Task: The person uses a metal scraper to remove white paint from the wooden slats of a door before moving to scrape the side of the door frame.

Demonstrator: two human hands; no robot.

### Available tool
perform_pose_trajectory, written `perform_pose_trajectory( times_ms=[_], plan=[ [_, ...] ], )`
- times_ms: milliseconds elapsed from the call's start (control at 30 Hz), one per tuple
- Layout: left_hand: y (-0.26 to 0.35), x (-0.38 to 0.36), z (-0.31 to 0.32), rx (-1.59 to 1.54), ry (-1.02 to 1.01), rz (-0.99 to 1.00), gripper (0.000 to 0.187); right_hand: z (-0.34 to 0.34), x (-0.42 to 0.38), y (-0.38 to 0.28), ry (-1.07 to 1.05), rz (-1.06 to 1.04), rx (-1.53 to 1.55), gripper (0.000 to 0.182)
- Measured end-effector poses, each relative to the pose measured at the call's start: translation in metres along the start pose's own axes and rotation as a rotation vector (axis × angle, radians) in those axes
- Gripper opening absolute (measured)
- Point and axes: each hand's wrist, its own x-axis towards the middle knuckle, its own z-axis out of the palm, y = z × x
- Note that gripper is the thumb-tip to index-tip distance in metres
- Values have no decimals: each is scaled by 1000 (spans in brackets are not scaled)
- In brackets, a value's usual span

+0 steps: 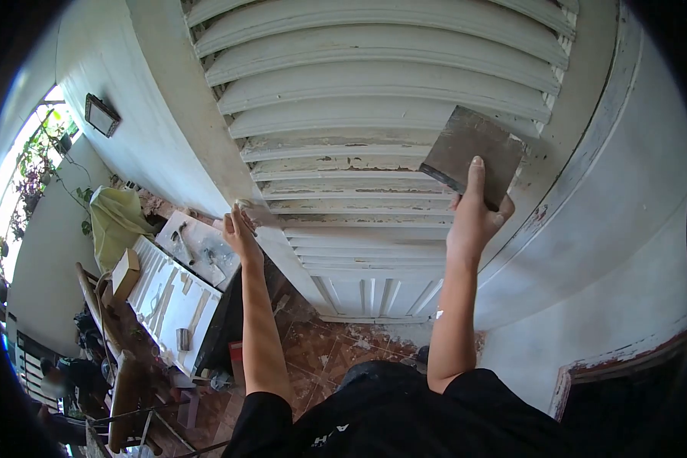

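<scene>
My right hand (477, 214) grips a square grey-brown plate (473, 145) with chipped, whitish edges. The thumb lies on top of it, the other fingers underneath. Behind the plate stands a white louvered door (374, 91), its middle slats showing brown patches and peeling paint. At the door's left frame (206, 145), my left hand (240, 235) is closed, fingertips right at the frame's edge. A pale blurred shape shows beside those fingers, and I cannot tell what they hold.
Left of the door, a table (225, 237) carries a hammer-like tool (182, 243), a white slatted panel (168, 298) and a metal can (183, 340). A yellow-green cloth (114, 221) hangs behind. Wooden furniture (118, 397) stands lower left. The tiled floor (320, 355) is speckled with white debris.
</scene>
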Motion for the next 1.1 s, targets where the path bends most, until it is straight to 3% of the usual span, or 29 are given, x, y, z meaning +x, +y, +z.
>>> perform_pose_trajectory(
  times_ms=[133, 200, 233, 333, 400, 533, 567, 600, 767, 867, 967, 1000, 1067, 1100],
  plan=[
    [-1, -1, -2, 25, 1, 11, 27, 12, -22, 12, -211, 35, -52, 47],
    [0, -2, -4, 20, 2, 7, 27, 15, -25, 14, -458, -29, -82, 48],
    [-1, -1, -5, 41, -11, 10, 26, 15, -25, 13, -461, -28, -80, 48],
    [3, -3, -5, 56, -29, 9, 26, 11, -16, -1, -100, 63, -5, 53],
    [2, -2, -5, 51, -28, -3, 26, 4, -3, -11, -80, 69, 60, 57],
    [-3, 1, -6, 63, -8, 11, 27, 18, -23, 2, -160, 93, -34, 47],
    [-3, 0, -7, 73, -7, 5, 27, 21, -28, 11, -179, -3, -106, 40],
    [-3, 1, -7, 79, -11, 3, 27, 16, -23, 4, -408, 11, -114, 39],
    [1, -3, -3, 72, -20, 50, 27, 8, -14, -5, -71, 34, 0, 45],
    [-4, -1, -5, 66, -1, 54, 27, 4, -3, -3, -4, 20, 62, 48],
    [-2, -1, -4, 63, 8, 20, 27, 13, -20, 15, -230, 58, 62, 44],
    [-3, -1, -6, 69, 9, 17, 27, 23, -34, 19, -165, 33, -87, 47],
    [-6, 2, -8, 87, -14, 37, 26, 22, -32, 20, -313, 42, 4, 51],
    [-4, 2, -8, 86, -10, 41, 26, 21, -30, 16, -269, 52, -18, 52]
  ],
)
